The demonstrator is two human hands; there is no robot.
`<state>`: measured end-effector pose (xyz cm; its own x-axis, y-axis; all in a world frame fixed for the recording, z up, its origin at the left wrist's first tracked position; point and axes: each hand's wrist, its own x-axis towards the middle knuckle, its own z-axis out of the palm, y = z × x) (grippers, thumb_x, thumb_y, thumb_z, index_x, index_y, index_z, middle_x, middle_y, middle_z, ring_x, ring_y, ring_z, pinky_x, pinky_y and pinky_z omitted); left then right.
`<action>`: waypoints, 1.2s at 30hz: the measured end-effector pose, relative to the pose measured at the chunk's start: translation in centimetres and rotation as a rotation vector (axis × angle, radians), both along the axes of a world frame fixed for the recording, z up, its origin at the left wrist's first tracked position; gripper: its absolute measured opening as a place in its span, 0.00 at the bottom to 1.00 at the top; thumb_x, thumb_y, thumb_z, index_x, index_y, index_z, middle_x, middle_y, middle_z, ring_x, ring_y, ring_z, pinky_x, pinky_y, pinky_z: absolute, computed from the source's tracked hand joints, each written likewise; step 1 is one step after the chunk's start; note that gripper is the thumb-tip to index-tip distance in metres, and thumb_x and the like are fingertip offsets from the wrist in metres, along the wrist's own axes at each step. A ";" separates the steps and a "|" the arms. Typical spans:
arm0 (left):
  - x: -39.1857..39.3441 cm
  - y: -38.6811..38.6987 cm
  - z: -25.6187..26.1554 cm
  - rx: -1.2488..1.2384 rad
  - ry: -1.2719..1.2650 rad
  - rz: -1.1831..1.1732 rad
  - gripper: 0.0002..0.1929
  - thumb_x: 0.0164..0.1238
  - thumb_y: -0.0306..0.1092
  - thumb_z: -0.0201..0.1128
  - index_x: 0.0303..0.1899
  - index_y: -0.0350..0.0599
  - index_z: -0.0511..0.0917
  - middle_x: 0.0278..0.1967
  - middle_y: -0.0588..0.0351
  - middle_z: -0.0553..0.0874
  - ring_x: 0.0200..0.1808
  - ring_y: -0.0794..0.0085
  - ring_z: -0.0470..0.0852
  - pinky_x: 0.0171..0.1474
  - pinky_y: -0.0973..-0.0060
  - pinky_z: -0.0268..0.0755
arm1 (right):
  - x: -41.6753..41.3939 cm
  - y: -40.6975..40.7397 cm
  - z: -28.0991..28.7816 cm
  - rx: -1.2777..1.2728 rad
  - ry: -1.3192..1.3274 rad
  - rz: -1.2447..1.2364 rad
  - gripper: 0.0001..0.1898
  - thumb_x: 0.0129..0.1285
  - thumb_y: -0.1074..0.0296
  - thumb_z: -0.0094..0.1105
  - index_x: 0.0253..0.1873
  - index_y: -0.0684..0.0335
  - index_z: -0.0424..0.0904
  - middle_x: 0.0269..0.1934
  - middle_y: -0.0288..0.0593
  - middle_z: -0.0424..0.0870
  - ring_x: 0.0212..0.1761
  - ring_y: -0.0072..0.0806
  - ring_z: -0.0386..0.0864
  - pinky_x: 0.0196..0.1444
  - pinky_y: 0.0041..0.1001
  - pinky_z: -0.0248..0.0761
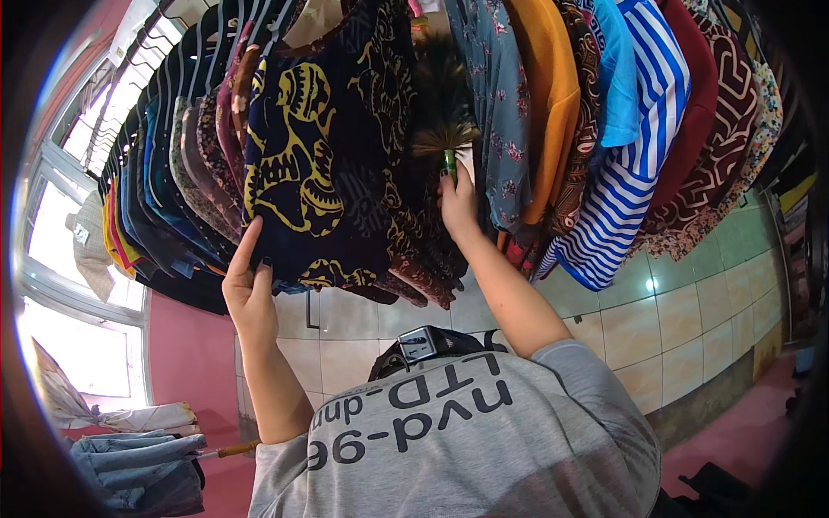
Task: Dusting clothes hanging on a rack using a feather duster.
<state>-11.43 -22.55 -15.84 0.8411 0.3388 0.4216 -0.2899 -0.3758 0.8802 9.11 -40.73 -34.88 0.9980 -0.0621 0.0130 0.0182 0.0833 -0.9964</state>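
Note:
My left hand (251, 285) touches the lower left edge of a dark navy garment with a yellow print (304, 162), its index finger stretched along the cloth. That garment hangs among others on a rack. Between it and a grey-blue floral garment (499, 116), my right hand (457, 197) grips the green handle of a feather duster (447, 139). The duster's brown and dark feathers point up into the gap between the clothes, and their far end is in shadow. An orange garment (550, 103) hangs just right of the floral one.
Many garments on hangers crowd the left, near bright windows. Farther right hang a blue-and-white striped shirt (628, 155) and a maroon patterned garment (719, 129). Folded jeans (139, 469) lie over a rail at lower left. Tiled flooring (635, 337) shows below the clothes.

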 end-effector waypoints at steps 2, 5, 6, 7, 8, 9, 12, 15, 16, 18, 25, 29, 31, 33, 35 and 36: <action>-0.1 -0.4 0.1 -0.008 0.013 0.013 0.27 0.54 0.12 0.42 0.59 0.29 0.67 0.59 0.48 0.73 0.55 0.76 0.74 0.54 0.85 0.65 | -1.9 -0.2 -1.1 -0.081 -0.379 -0.094 0.21 0.64 0.70 0.48 0.60 0.71 0.62 0.38 0.59 0.79 0.39 0.53 0.78 0.42 0.39 0.70; 0.1 -0.5 -0.1 0.007 -0.013 0.014 0.28 0.51 0.12 0.42 0.59 0.28 0.67 0.59 0.47 0.73 0.56 0.75 0.74 0.56 0.83 0.64 | -4.4 -0.2 -2.0 -0.123 -0.348 -0.023 0.21 0.64 0.69 0.48 0.60 0.70 0.63 0.41 0.66 0.77 0.45 0.60 0.74 0.45 0.43 0.69; 0.3 -0.6 0.0 0.010 -0.023 -0.001 0.28 0.51 0.12 0.42 0.59 0.28 0.67 0.59 0.47 0.72 0.56 0.75 0.74 0.56 0.83 0.64 | -4.0 0.0 -4.3 -0.120 -0.233 -0.003 0.20 0.64 0.68 0.49 0.59 0.69 0.64 0.43 0.67 0.76 0.47 0.61 0.72 0.45 0.44 0.68; 0.3 -0.5 0.1 0.014 -0.033 -0.009 0.28 0.51 0.12 0.42 0.59 0.28 0.67 0.59 0.46 0.72 0.56 0.75 0.74 0.56 0.83 0.64 | -3.7 0.1 -6.4 -0.122 -0.225 -0.003 0.20 0.64 0.68 0.49 0.59 0.69 0.64 0.43 0.67 0.76 0.47 0.61 0.72 0.45 0.44 0.68; 0.2 -0.2 -0.3 -0.002 -0.039 -0.005 0.29 0.50 0.12 0.42 0.59 0.27 0.66 0.60 0.46 0.72 0.55 0.75 0.74 0.56 0.83 0.65 | -3.4 0.0 -8.5 -0.148 -0.087 0.013 0.20 0.64 0.67 0.48 0.59 0.67 0.64 0.43 0.67 0.76 0.48 0.60 0.72 0.45 0.45 0.68; 0.3 -0.4 -0.3 -0.003 -0.033 -0.013 0.29 0.50 0.12 0.42 0.59 0.27 0.66 0.60 0.46 0.72 0.55 0.75 0.74 0.56 0.83 0.65 | -3.0 -0.2 -10.4 -0.172 0.052 0.020 0.20 0.64 0.67 0.48 0.59 0.66 0.65 0.43 0.67 0.76 0.48 0.60 0.72 0.46 0.45 0.68; 0.2 -0.6 0.0 0.029 -0.026 0.016 0.29 0.50 0.12 0.42 0.60 0.27 0.66 0.60 0.45 0.71 0.55 0.75 0.75 0.56 0.83 0.65 | -3.7 0.1 -11.0 -0.175 0.024 -0.062 0.20 0.63 0.67 0.48 0.59 0.65 0.65 0.40 0.66 0.77 0.45 0.59 0.74 0.43 0.46 0.68; -0.5 0.1 -0.4 0.039 0.054 0.089 0.29 0.50 0.12 0.42 0.60 0.27 0.65 0.60 0.45 0.71 0.55 0.76 0.75 0.54 0.84 0.66 | -5.2 -0.2 -7.9 -0.176 -0.112 -0.090 0.21 0.63 0.67 0.48 0.60 0.65 0.64 0.38 0.65 0.78 0.43 0.60 0.75 0.41 0.47 0.68; -0.4 0.3 -0.6 0.029 0.002 0.075 0.29 0.50 0.13 0.42 0.60 0.27 0.65 0.60 0.45 0.71 0.54 0.77 0.75 0.53 0.85 0.67 | -4.9 -0.2 -7.9 -0.219 -0.170 -0.087 0.21 0.63 0.67 0.48 0.61 0.64 0.63 0.39 0.64 0.78 0.43 0.59 0.75 0.42 0.47 0.67; -0.4 0.1 -0.7 0.005 -0.040 0.049 0.29 0.50 0.13 0.41 0.60 0.27 0.65 0.60 0.45 0.71 0.52 0.77 0.77 0.50 0.87 0.69 | -3.5 -0.1 -10.1 -0.340 -0.097 -0.034 0.22 0.63 0.66 0.48 0.61 0.64 0.62 0.41 0.62 0.78 0.44 0.58 0.75 0.43 0.47 0.68; 1.1 -1.5 1.0 0.029 -0.022 0.024 0.29 0.51 0.15 0.39 0.60 0.28 0.64 0.56 0.43 0.72 0.52 0.68 0.77 0.58 0.75 0.69 | -2.8 -1.8 -28.6 -0.463 0.419 0.280 0.16 0.65 0.64 0.48 0.54 0.64 0.69 0.29 0.53 0.80 0.29 0.45 0.79 0.29 0.40 0.68; -0.5 0.2 0.1 -0.029 -0.047 0.093 0.30 0.49 0.16 0.39 0.60 0.27 0.64 0.54 0.45 0.74 0.49 0.71 0.78 0.55 0.78 0.72 | -9.3 -3.8 -17.4 -0.337 0.173 0.096 0.21 0.64 0.64 0.49 0.61 0.60 0.62 0.38 0.63 0.79 0.40 0.60 0.76 0.38 0.48 0.69; 0.1 0.1 0.1 -0.014 -0.031 0.088 0.30 0.49 0.17 0.38 0.60 0.27 0.64 0.52 0.45 0.76 0.47 0.74 0.79 0.52 0.79 0.73 | -11.2 -4.6 -17.3 -0.270 -0.146 0.021 0.21 0.64 0.65 0.50 0.61 0.60 0.61 0.36 0.63 0.79 0.40 0.61 0.75 0.36 0.49 0.67; 0.3 -0.4 0.3 -0.016 -0.039 0.081 0.30 0.49 0.18 0.38 0.60 0.27 0.64 0.52 0.45 0.76 0.46 0.75 0.79 0.53 0.77 0.74 | -12.2 -5.2 -19.7 -0.286 -0.129 0.025 0.20 0.64 0.63 0.49 0.58 0.61 0.63 0.35 0.63 0.79 0.39 0.60 0.76 0.37 0.50 0.68; 0.3 -0.2 0.4 0.014 0.011 0.057 0.30 0.49 0.19 0.37 0.61 0.27 0.63 0.53 0.43 0.75 0.49 0.71 0.79 0.54 0.75 0.74 | -12.7 -6.5 -22.6 -0.604 0.295 0.158 0.17 0.63 0.65 0.49 0.55 0.63 0.67 0.34 0.62 0.79 0.40 0.58 0.77 0.39 0.46 0.70; 0.5 -0.7 0.6 -0.008 0.015 0.062 0.31 0.49 0.19 0.37 0.61 0.27 0.62 0.53 0.42 0.75 0.51 0.69 0.78 0.55 0.73 0.74 | -13.0 -7.2 -24.5 -0.670 0.387 0.205 0.18 0.62 0.62 0.49 0.55 0.61 0.67 0.35 0.63 0.79 0.40 0.58 0.76 0.40 0.48 0.69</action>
<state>-10.95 -23.25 -15.22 0.8247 0.3941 0.4056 -0.2525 -0.3852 0.8876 -3.91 -47.95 -59.40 0.9299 0.0218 -0.3672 -0.2900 -0.5709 -0.7681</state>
